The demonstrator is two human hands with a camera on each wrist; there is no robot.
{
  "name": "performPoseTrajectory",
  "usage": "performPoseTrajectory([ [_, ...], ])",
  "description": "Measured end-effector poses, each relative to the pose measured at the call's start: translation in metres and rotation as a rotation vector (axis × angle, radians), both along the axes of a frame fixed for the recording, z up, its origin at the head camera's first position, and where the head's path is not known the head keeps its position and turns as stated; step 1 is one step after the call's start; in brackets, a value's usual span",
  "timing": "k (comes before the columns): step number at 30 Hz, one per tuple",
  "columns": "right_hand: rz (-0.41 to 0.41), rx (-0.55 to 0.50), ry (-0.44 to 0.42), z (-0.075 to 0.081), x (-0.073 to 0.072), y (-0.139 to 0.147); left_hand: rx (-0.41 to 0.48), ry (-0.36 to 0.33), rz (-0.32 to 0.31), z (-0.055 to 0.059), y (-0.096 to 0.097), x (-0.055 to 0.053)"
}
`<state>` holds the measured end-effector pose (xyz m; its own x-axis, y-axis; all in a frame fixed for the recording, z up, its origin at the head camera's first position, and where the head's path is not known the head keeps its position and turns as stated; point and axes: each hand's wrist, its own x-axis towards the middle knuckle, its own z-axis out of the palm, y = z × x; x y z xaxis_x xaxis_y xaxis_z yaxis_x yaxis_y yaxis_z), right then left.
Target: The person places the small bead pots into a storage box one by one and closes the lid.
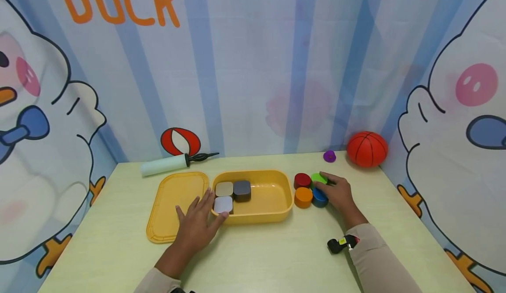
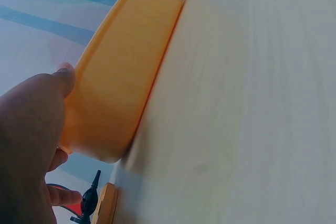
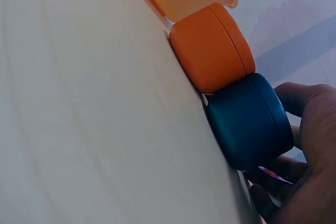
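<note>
My left hand (image 1: 199, 225) lies with spread fingers at the left end of a yellow plastic box (image 1: 272, 198). Its thumb touches the near rim, and the fingertips rest by the left rim. Inside the box's left side sit a beige square tin (image 1: 224, 189), a dark grey one (image 1: 242, 190) and a pale grey one (image 1: 223, 204). With curled thumb and fingers, my right hand (image 1: 337, 192) pinches a green round tin (image 1: 318, 178), partly hidden. Clustered beside it are red (image 1: 302, 181), orange (image 1: 303, 197) and blue (image 1: 319, 198) round tins; the blue one (image 3: 249, 121) touches the orange one (image 3: 210, 51).
A yellow lid (image 1: 174, 209) lies left of the box, with a pale hand pump (image 1: 166, 164) behind it. At the back right are a small purple object (image 1: 329, 156) and a red ball (image 1: 366, 149). A printed curtain (image 1: 253, 64) closes off the table's back.
</note>
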<state>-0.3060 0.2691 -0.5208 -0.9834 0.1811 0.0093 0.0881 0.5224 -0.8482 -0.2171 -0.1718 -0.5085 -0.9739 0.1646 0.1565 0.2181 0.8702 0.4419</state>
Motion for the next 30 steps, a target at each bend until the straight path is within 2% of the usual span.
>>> performPoseTrajectory([
  [10,-0.015,0.008,0.019,-0.0003,0.0012,0.0021,0.007,-0.003,-0.001,0.0017,0.0012,0.0004],
  [21,-0.064,-0.114,0.054,0.0021,0.0040,0.0048,0.006,0.001,-0.004,0.0003,-0.0001,0.0002],
  [30,-0.117,-0.137,0.173,-0.0001,0.0058,0.0018,0.002,-0.005,-0.002,0.0005,-0.0002,-0.0004],
])
